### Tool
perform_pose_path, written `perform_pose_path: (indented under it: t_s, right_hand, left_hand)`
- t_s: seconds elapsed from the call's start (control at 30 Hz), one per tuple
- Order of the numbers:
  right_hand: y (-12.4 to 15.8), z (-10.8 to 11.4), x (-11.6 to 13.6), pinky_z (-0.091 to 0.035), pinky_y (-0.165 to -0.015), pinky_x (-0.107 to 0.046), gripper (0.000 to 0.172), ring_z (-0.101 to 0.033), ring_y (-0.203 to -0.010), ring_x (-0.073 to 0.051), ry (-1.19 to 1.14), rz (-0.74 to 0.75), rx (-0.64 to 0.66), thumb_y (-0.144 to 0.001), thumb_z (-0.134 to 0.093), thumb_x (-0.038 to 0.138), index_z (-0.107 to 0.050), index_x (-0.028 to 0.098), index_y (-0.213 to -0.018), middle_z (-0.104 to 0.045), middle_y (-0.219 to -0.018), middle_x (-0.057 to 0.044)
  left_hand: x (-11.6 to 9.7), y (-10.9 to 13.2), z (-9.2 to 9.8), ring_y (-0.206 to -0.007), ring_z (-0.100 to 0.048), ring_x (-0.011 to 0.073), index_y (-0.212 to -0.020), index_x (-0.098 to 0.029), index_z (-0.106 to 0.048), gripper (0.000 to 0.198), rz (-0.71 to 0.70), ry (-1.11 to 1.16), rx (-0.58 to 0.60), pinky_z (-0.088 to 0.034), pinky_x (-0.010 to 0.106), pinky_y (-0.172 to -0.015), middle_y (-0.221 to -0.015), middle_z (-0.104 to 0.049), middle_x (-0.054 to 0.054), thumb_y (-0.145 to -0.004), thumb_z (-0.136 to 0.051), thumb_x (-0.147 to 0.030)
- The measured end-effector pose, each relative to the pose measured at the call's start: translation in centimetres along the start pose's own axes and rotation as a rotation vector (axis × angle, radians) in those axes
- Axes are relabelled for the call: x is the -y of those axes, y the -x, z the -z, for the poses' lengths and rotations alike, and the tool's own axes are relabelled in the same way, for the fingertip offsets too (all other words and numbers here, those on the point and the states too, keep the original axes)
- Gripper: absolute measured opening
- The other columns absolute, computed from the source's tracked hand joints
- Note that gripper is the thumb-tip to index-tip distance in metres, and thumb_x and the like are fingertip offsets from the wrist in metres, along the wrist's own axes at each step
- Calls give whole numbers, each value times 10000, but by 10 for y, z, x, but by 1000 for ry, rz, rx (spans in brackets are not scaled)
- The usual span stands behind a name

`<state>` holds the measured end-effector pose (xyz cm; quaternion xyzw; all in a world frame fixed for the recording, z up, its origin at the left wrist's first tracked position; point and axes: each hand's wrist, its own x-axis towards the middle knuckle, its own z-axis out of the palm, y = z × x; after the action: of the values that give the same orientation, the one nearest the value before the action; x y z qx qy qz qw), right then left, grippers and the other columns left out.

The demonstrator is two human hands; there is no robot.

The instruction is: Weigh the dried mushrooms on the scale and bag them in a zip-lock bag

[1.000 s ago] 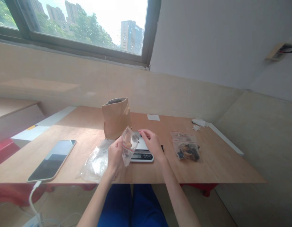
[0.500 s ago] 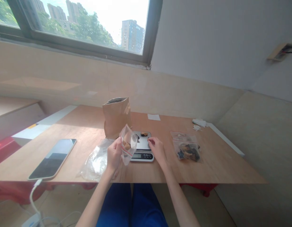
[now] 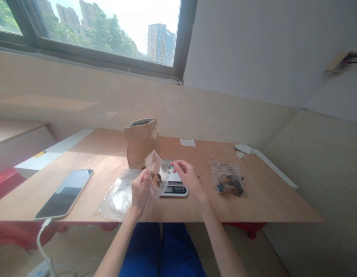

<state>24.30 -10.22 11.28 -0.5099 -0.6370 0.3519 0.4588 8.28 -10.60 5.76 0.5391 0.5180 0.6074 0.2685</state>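
On my feed the left grip is closed on a small clear zip bag, pinching its lower part between thumb and fingers, just off the 9 o'clock side of a digital kitchen scale. The right grip hangs partly open over the scale at about 3 o'clock from the bag, fingers loosely curled and holding nothing. Its fingertips sit just beside the bag's film, though I cannot tell whether they touch it.

A few tan and dark dried pieces lie inside the bag. I judge the bag almost weightless, soft and floppy, with slick film that could slide through a light pinch. The pieces look light and perhaps brittle, so I would hold the film near the top edge rather than squeeze them.

The bag's long axis runs roughly 12 to 6, mouth up and leaning slightly toward 11. On the wooden bench, a kraft paper bag stands at 11 o'clock from the scale, a crumpled clear plastic bag lies at 8, and a second zip bag lies at 3.
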Motion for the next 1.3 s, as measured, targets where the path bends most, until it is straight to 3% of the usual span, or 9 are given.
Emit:
perform_pose_path:
  t_s: [0.1, 0.3, 0.47, 0.63, 0.87, 0.97, 1.07, 1.17, 1.3]
  right_hand:
    - [-13, -4, -25, -433, -674, -270, 212, -547, -719, -139, 157, 55, -120, -847, -432, 270, -622, 179, -869, -630, -849, -41]
    - [-33, -27, -62, -387, -909, -365, 295, -480, -1052, -207, 552, 258, 9, -792, -448, 118, -547, 153, -1067, -556, -1105, -109]
    - [-40, -45, -67, -411, -836, -394, 198, -511, -944, -259, 802, 248, 75, -780, -456, 79, -592, 157, -901, -607, -965, -134]
    - [-38, -43, -64, -421, -775, -361, 153, -532, -860, -240, 781, 226, 42, -795, -443, 90, -577, 163, -784, -618, -862, -110]
    - [-30, -29, -27, -426, -628, -251, 174, -539, -657, -139, 194, 109, -178, -839, -459, 319, -552, 171, -844, -598, -745, -19]
    - [-27, -27, -2, -430, -659, -244, 189, -530, -699, -127, 161, 200, -90, -838, -472, 338, -561, 174, -808, -574, -801, -21]
    - [-24, -25, 8, -415, -796, -285, 176, -520, -852, -147, 269, 273, 36, -840, -490, 340, -583, 191, -848, -549, -891, -33]
    - [-23, -21, -4, -379, -885, -339, 218, -491, -958, -171, 343, 252, 12, -881, -418, 341, -579, 195, -900, -538, -959, -56]
    - [-28, -14, -46, -365, -907, -393, 193, -473, -1012, -210, 499, 197, -101, -866, -407, 236, -559, 173, -967, -526, -1031, -94]
  left_hand:
    - [1, 0, 3, -464, -326, 103, -530, -209, -312, 404, 20, 18, -18, -280, 229, -477, -473, -317, -53, -849, -345, -454]
    - [-1, 1, 4, -474, -336, 104, -544, -200, -361, 377, 53, 77, -55, -280, 226, -478, -480, -333, -50, -844, -363, -428]
    - [-5, 2, 3, -462, -314, 95, -541, -201, -331, 378, 131, 149, -71, -272, 220, -464, -478, -323, -54, -840, -381, -428]
    - [-14, -1, 2, -454, -286, 85, -551, -198, -332, 369, 214, 211, -82, -253, 209, -440, -482, -308, -63, -829, -409, -428]
    - [-19, -1, -1, -443, -305, 86, -562, -195, -374, 354, 288, 200, -68, -268, 206, -431, -473, -334, -63, -815, -415, -438]
    - [-14, 1, -5, -452, -328, 88, -579, -188, -401, 363, 283, 206, -42, -282, 206, -439, -485, -367, -55, -819, -405, -459]
    - [-10, 1, -5, -471, -351, 90, -583, -180, -422, 375, 256, 190, -15, -296, 207, -456, -502, -398, -46, -821, -402, -468]
    - [-9, 3, -3, -471, -338, 89, -578, -181, -415, 381, 276, 185, -39, -287, 208, -451, -505, -389, -48, -815, -406, -480]
    - [-11, 6, -1, -440, -291, 85, -562, -196, -361, 394, 332, 195, -73, -263, 213, -429, -474, -314, -66, -800, -416, -505]
